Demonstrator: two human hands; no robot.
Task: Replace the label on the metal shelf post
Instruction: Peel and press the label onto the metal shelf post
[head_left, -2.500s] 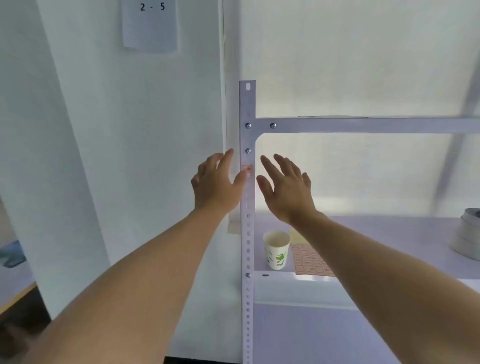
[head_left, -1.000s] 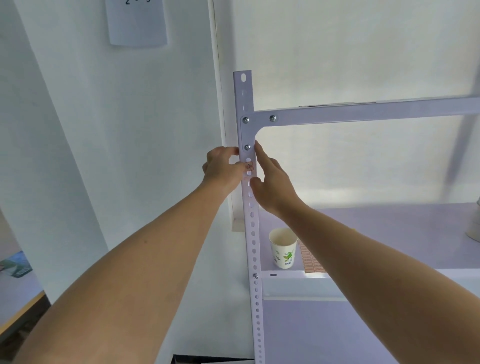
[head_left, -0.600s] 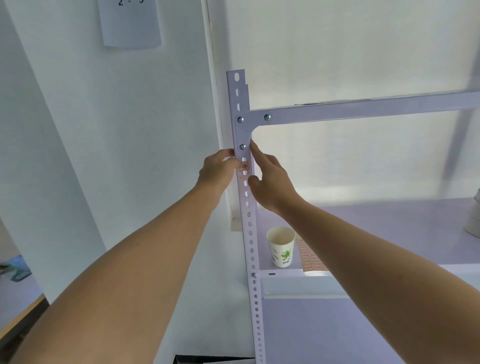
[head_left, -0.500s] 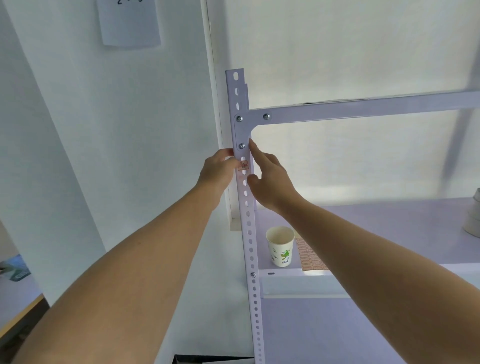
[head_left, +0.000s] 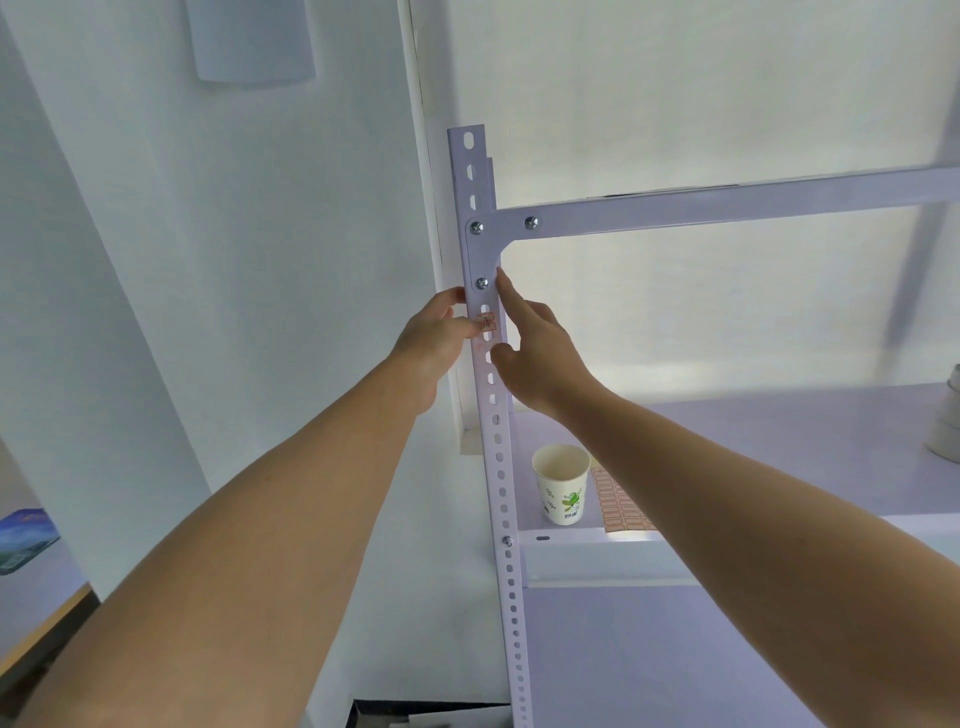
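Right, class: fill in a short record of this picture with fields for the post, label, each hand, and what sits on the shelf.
post: upright white metal post with holes
label: small reddish label on the post, below a screw
left hand: left hand at the label's left edge, thumb touching it
right hand: right hand against the post's right side, forefinger pointing up
shelf: paper cup, label sheet

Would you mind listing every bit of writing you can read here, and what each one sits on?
Nothing here can be read for certain.
Label on the post: red print, too blurred.
Paper cup: green picture with small print, too small.
Label sheet on the shelf: rows of red print, too small.
Paper on the wall: no writing visible.
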